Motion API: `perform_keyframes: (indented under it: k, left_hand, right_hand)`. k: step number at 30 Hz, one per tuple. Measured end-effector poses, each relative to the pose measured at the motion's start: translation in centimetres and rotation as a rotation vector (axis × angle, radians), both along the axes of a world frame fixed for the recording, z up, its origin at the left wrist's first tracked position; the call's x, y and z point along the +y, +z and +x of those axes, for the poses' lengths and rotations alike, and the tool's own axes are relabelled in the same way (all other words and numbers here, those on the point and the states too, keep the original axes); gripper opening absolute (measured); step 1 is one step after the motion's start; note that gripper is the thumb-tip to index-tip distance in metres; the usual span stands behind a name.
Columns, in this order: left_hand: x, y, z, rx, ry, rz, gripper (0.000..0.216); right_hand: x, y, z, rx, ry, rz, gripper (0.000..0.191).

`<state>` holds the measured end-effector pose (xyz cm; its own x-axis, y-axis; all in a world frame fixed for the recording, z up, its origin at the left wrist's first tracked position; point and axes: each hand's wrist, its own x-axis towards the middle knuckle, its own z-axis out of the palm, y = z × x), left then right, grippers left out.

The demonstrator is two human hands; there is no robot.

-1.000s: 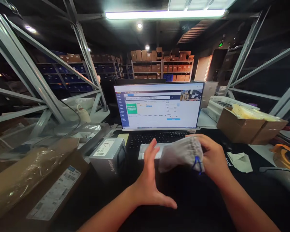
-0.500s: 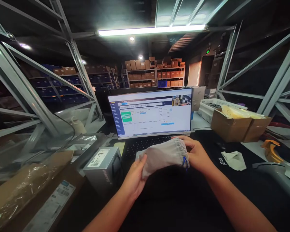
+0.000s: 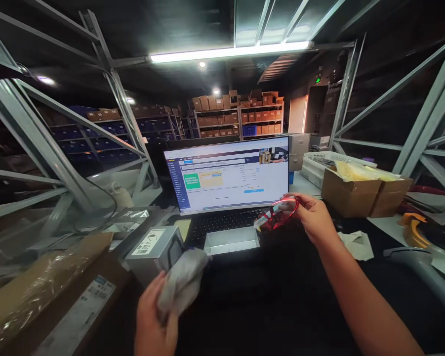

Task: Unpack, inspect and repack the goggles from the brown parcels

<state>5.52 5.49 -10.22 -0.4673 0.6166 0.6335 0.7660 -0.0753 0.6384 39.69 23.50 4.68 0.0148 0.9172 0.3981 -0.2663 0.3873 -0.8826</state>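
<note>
Before the lit flat monitor point(image 3: 222, 175), a pair of red-rimmed, see-through glasses point(image 3: 277, 216) hangs over the black-covered desk point(image 3: 244, 306), its edge pinched in the person's right hand point(image 3: 311, 216). The left hand point(image 3: 155, 311) is closed around a soft, crumpled grey-white cloth pouch point(image 3: 183, 279), well apart from the glasses. A light pinch at the rim seems best, fingers off the lenses; a loose hold should spare the pouch further creasing. Whether anything is in it cannot be told. Beyond, a shallow, silver-grey open box point(image 3: 222, 239) shows its pale inner walls. Left of it, a grey carton with a white label point(image 3: 148, 264) hides its contents. At right, a brown cardboard box point(image 3: 350, 198) holds pale yellow packets point(image 3: 355, 170).
</note>
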Motion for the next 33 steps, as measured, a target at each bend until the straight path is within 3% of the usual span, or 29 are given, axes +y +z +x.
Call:
perform_keyframes:
  k: [2,4,7,11,15,19,21,23,27,29,33]
  left_hand:
    - [-1.0,-3.3,-0.7,0.196,-0.107,-0.188,0.054]
    - [-1.4,-5.4,-1.0,0.287,-0.162,-0.36,0.06]
    - [-1.5,-5.7,-1.0,0.424,-0.185,-0.484,0.059]
    - [-1.1,-1.8,-0.3,0.605,-0.13,-0.525,0.049]
    - [0.2,3.7,2.0,0.659,-0.109,-0.294,0.044]
    - [2.9,7.9,6.2,0.634,-0.259,-0.065,0.073]
    - [4.5,9.1,8.6,0.612,-0.327,0.004,0.085]
    - [5.9,9.8,10.6,0.563,-0.403,0.039,0.081]
    - [8.1,10.7,12.5,0.313,-0.582,-0.085,0.022]
    - [8.8,11.3,12.4,0.125,-0.64,-0.134,0.005]
    - [9.8,12.1,10.5,-0.256,-0.761,-0.145,0.015]
  right_hand:
    - [-0.3,-0.2,-0.7,-0.008,0.051,-0.02,0.037]
    - [-0.7,-0.5,-1.6,-0.018,0.082,-0.034,0.037]
    - [-1.2,-1.0,-2.7,-0.015,0.118,-0.038,0.036]
    - [-1.6,-1.0,-3.3,-0.05,0.173,-0.003,0.03]
    - [-2.1,-0.8,-3.4,-0.19,0.102,0.117,0.026]
    - [-3.0,-1.4,-4.1,-0.243,-0.028,0.238,0.024]
    - [-3.5,-2.0,-4.7,-0.218,-0.084,0.28,0.023]
    - [-3.9,-2.5,-5.3,-0.193,-0.113,0.301,0.023]
    - [-3.5,-3.1,-5.8,-0.214,-0.074,0.243,0.029]
    - [-2.7,-3.2,-5.8,-0.265,0.048,0.179,0.034]
    - [-1.3,-3.8,-6.3,-0.393,0.35,0.117,0.039]
